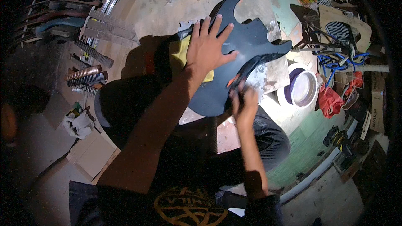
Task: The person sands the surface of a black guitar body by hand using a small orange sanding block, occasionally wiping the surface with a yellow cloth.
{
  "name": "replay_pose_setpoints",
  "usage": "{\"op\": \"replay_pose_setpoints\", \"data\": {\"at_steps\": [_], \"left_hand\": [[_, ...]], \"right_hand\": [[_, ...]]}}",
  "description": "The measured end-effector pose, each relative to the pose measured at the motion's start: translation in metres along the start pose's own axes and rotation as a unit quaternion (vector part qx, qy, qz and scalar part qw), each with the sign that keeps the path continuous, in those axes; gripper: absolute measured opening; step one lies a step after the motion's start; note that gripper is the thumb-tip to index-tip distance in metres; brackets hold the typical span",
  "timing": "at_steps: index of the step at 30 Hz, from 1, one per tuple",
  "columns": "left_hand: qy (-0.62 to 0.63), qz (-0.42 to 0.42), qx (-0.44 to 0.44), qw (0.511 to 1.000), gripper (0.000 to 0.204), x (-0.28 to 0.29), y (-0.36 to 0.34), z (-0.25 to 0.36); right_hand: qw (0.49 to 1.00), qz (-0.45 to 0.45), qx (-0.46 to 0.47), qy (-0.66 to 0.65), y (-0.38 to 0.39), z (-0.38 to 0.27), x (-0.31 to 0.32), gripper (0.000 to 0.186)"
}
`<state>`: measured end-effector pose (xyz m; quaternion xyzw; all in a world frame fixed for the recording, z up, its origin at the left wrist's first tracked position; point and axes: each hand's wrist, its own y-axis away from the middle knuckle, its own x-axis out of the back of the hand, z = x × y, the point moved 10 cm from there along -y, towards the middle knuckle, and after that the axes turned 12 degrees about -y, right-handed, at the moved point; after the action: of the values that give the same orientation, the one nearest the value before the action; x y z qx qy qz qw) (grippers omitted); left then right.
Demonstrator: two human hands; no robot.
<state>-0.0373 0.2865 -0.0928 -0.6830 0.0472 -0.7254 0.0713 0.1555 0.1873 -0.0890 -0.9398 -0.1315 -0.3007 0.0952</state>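
Note:
A dark electric guitar body, with two pointed horns, lies flat across my lap and a pale work surface. Fingers spread, my left hand presses down on its face. A yellow sheet or cloth lies partly beneath that hand and wrist. My right hand is at the body's near right edge, fingers curled and smeared by motion. A small orange and dark thing shows at its fingertips; its kind cannot be made out. Along the right edge, the curved side looks rough and black.
A white round tub stands right of the guitar body. Beyond it are blue cord, a red plastic bag and piled clutter. Coil-like strips, wooden slats and a cardboard piece lie on the left.

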Motion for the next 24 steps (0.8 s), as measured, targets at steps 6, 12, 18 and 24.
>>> {"op": "replay_pose_setpoints", "data": {"at_steps": [6,12,18,24], "left_hand": [[-0.003,-0.001,-0.004,1.000,0.081,0.000,0.002,0.004],[-0.003,0.010,0.001,1.000,0.081,0.002,0.001,0.000],[-0.003,0.000,-0.001,1.000,0.082,-0.001,0.003,0.003],[0.000,-0.005,0.006,1.000,0.083,-0.001,0.004,0.003]], "right_hand": [[0.996,0.083,0.024,0.033,-0.068,0.007,0.020,0.029],[0.999,0.014,-0.019,-0.025,0.016,-0.010,-0.004,0.036],[0.993,0.104,0.022,0.055,-0.088,-0.002,0.025,0.038],[0.973,0.052,-0.144,-0.172,0.033,-0.006,-0.004,0.022]]}}
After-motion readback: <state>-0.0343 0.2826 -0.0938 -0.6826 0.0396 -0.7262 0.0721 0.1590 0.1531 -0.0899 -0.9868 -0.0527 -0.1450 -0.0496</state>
